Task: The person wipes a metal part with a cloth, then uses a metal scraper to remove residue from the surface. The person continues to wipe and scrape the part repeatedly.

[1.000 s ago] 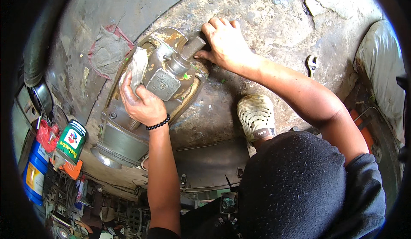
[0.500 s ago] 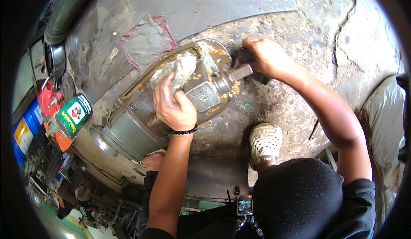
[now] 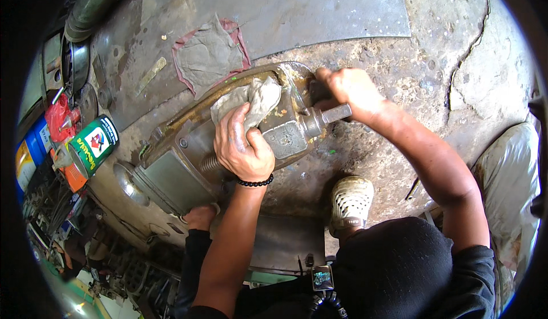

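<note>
A heavy machine vise (image 3: 288,139) of greasy, stained metal lies slantwise on the floor, its square-ended screw shaft (image 3: 335,113) pointing right. My left hand (image 3: 242,147), with a black bead bracelet at the wrist, has its fingers bent against a crumpled pale rag (image 3: 262,97) on top of the vise. At the vise's right end, behind the shaft, my right hand (image 3: 354,93) is closed round a dark, blocky piece (image 3: 319,92). My fingers cover most of that piece, so its kind is unclear.
A grey cloth with a red border (image 3: 208,59) lies beyond the vise, beside a large metal sheet (image 3: 331,10). To the left stand a green can (image 3: 94,146), a blue container (image 3: 37,142) and a red plastic bag (image 3: 57,119). A white sack (image 3: 508,176) sits far right.
The whole view has shifted slightly. My right hand has turned with the dark piece, which now sits closer against the vise's end. My left hand remains at the rag.
</note>
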Demonstrator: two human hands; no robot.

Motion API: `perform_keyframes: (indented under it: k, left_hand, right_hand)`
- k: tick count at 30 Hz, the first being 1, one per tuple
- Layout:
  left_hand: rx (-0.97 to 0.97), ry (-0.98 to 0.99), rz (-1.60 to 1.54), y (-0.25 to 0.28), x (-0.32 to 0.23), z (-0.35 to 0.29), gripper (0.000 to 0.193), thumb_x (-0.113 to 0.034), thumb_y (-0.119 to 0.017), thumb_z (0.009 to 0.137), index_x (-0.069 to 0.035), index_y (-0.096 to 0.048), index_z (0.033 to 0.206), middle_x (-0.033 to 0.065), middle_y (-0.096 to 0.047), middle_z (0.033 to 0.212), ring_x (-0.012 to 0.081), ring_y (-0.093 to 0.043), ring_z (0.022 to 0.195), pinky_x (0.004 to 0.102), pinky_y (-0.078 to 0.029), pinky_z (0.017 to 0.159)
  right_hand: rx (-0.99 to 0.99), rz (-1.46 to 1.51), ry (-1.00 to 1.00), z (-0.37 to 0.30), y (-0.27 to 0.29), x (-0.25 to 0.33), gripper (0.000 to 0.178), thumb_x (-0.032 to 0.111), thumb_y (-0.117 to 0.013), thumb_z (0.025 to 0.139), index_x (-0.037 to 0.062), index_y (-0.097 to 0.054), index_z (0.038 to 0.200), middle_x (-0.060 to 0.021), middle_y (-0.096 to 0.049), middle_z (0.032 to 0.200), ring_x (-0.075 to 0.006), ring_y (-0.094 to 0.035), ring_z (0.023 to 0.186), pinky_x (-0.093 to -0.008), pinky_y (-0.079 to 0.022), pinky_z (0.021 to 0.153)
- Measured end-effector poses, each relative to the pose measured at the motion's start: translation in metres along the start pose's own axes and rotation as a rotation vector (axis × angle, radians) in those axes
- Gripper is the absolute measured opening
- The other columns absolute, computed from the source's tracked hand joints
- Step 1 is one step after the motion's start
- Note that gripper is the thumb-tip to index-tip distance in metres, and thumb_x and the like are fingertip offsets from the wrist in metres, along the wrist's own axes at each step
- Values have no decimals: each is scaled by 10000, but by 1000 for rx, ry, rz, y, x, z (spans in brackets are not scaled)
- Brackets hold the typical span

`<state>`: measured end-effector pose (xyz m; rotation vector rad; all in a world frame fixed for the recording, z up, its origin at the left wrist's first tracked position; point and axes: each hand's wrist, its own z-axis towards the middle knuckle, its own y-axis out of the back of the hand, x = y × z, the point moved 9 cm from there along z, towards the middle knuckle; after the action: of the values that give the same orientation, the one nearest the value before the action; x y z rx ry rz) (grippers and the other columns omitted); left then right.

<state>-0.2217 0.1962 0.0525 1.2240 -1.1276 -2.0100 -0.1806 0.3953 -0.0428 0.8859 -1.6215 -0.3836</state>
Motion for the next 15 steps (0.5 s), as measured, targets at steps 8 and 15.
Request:
perform_keyframes:
  k: [8, 15]
  left_hand:
    - [-1, -6, 20, 0, -1, 0, 338, -101, -484, 842, -24, -694, 1095, 164, -700, 1036, 385, -671, 932, 484, -512, 834]
    - [42, 17, -4, -1, -1, 0, 347, -93, -472, 860, 26, -675, 1115, 212, -683, 1062, 415, -652, 976, 498, -499, 901]
  right_hand:
    - [10, -47, -141, -5, -10, -15, 483, 428, -785, 825, 21, -599, 1006, -202, -690, 729, -394, -712, 716, -468, -570, 656]
    - [78, -84, -273, -15, -22, -24, 317, 273, -688, 894, 35, -574, 1068, -186, -711, 764, -349, -729, 739, -455, -580, 677]
